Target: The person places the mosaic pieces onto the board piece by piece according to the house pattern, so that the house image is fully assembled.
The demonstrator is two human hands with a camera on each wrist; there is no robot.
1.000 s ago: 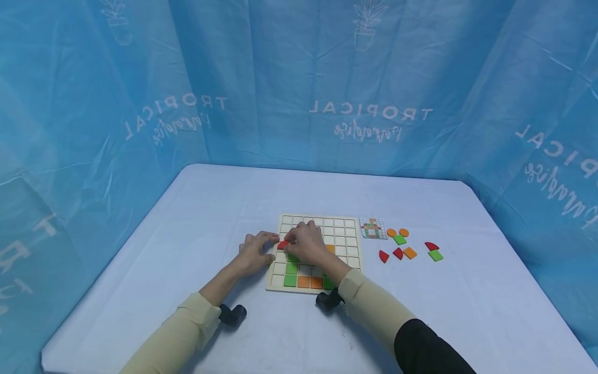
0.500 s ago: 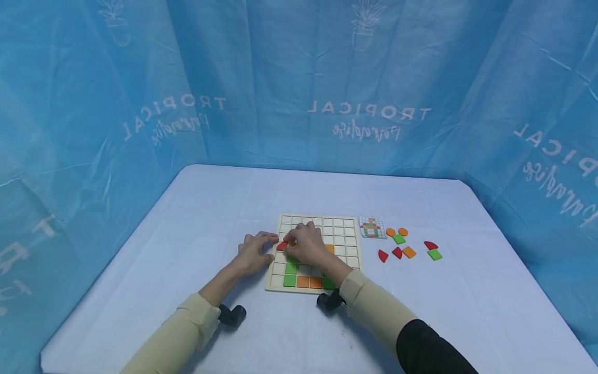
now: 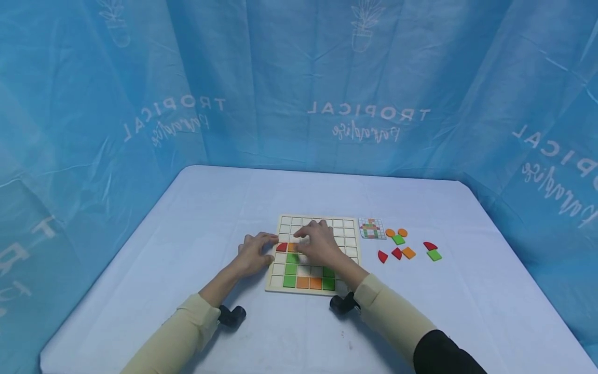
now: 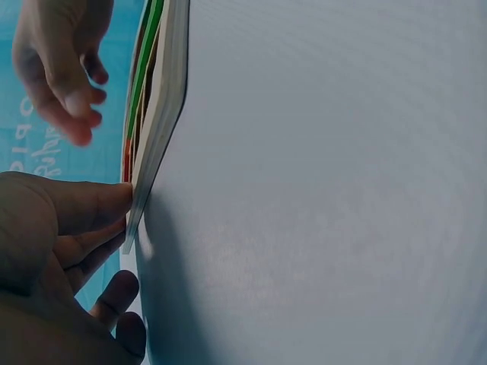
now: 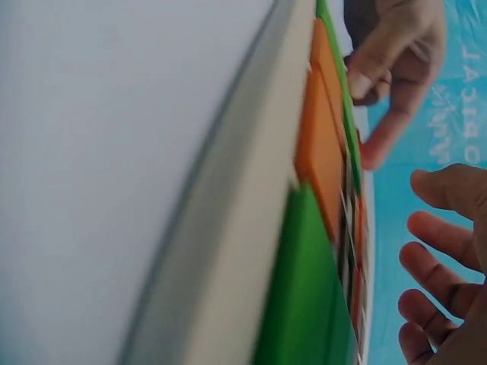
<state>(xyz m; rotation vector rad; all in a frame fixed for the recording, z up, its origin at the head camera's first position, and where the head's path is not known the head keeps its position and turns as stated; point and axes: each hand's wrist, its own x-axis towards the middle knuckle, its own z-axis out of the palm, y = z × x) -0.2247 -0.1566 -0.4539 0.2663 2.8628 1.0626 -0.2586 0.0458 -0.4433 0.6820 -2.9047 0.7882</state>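
A wooden grid board (image 3: 350,241) lies flat on the table. My left hand (image 3: 254,253) touches its left edge with extended thumb and fingers; in the left wrist view the thumb (image 4: 99,204) meets the board's side. Beside those fingers, a red rounded tile (image 3: 282,247) sits in a cell, with an orange tile (image 3: 292,248) in the cell to its right. My right hand (image 3: 320,244) hovers over the board, fingers apart and loosely bent, with nothing seen between them. It hides some middle cells. Green tiles (image 3: 291,269) and orange tiles (image 3: 303,282) fill cells nearer me.
Right of the board lies a printed pattern card (image 3: 372,228). Beyond it are scattered loose tiles: orange discs (image 3: 390,233), green squares (image 3: 434,255), red wedges (image 3: 382,256) and an orange square (image 3: 408,253). A blue curtain (image 3: 299,104) hangs behind the white table (image 3: 224,208).
My right hand has let go of the orange tile beside the red one, then lifted and shifted right, leaving that tile in view. My left hand stays at the board's edge.
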